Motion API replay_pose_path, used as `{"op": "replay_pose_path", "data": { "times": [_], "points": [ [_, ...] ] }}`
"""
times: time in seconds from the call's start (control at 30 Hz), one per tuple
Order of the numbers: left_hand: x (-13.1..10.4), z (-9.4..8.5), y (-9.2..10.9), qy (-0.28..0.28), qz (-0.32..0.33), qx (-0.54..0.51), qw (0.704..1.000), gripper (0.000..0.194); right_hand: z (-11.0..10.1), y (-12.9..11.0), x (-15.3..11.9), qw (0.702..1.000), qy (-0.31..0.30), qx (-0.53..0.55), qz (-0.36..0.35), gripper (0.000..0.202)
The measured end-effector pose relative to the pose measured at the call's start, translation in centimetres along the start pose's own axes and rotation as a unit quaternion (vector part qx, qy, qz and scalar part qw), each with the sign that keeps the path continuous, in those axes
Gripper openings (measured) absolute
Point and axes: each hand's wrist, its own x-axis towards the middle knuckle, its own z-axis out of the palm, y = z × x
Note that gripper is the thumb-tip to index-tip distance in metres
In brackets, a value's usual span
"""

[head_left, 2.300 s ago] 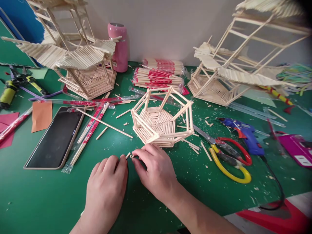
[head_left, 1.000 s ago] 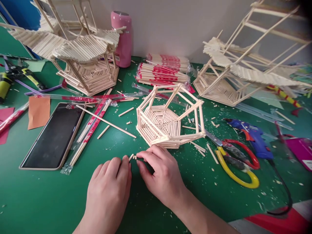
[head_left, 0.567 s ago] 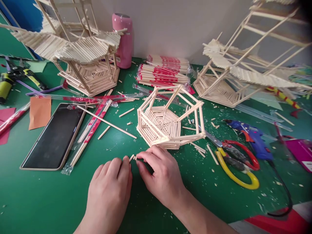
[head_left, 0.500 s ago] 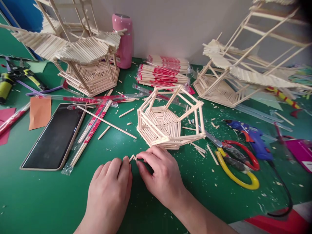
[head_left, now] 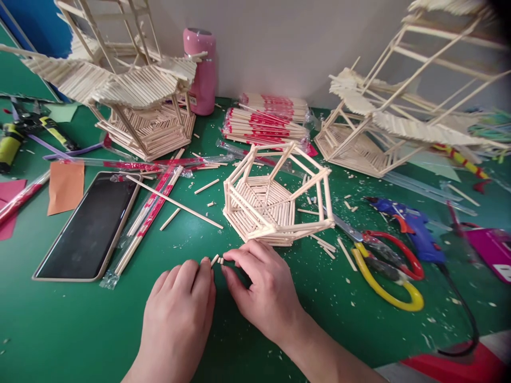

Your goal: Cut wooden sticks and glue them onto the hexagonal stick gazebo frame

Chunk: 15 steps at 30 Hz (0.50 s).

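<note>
Fingers closed, my left hand (head_left: pixel 179 308) pinches a short wooden stick piece (head_left: pixel 214 260) that pokes out from its fingertips. My right hand (head_left: pixel 265 290) has its thumb and index finger curled in at tiny cut stick bits (head_left: pixel 221 260) facing that piece; their grip is partly hidden. Just behind my right hand stands a hexagonal stick frame (head_left: pixel 275 231), with a patterned stick floor, several uprights and a top ring. Loose stick offcuts (head_left: pixel 206 186) lie to its left.
Scissors (head_left: pixel 393 266) and a blue glue gun (head_left: pixel 415 223) lie at right. A phone (head_left: pixel 90 229) and wrapped sticks (head_left: pixel 149 213) are at left. Two larger stick pavilions (head_left: pixel 136 88) (head_left: pixel 359 125), stick bundles (head_left: pixel 265 127) and a pink bottle (head_left: pixel 202 74) stand behind.
The view has shifted very slightly. Both hands keep almost the same pose, with the stick bits still between them; nothing else has visibly moved.
</note>
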Motion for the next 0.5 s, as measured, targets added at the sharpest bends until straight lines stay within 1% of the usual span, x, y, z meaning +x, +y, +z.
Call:
{"op": "replay_pose_path", "data": {
  "times": [0.13, 0.3, 0.4, 0.5],
  "points": [
    [-0.01, 0.0, -0.11, -0.004, -0.004, -0.004, 1.0, 0.029, 0.07, -0.01, -0.07, 1.0, -0.004, -0.002, 0.001, 0.017],
    [0.04, 0.13, -0.22, 0.006, -0.004, 0.01, 1.0, 0.026, 0.27, 0.06, 0.0, 1.0, -0.02, -0.01, 0.002, 0.018],
    [0.05, 0.2, -0.39, 0.01, -0.008, 0.017, 1.0, 0.024, 0.35, 0.11, -0.01, 1.0, -0.014, -0.005, -0.002, 0.016],
    [0.14, -0.24, -0.44, 0.021, -0.011, 0.006, 1.0, 0.021, 0.23, 0.15, -0.09, 1.0, 0.0, -0.003, -0.008, 0.016]
  ]
}}
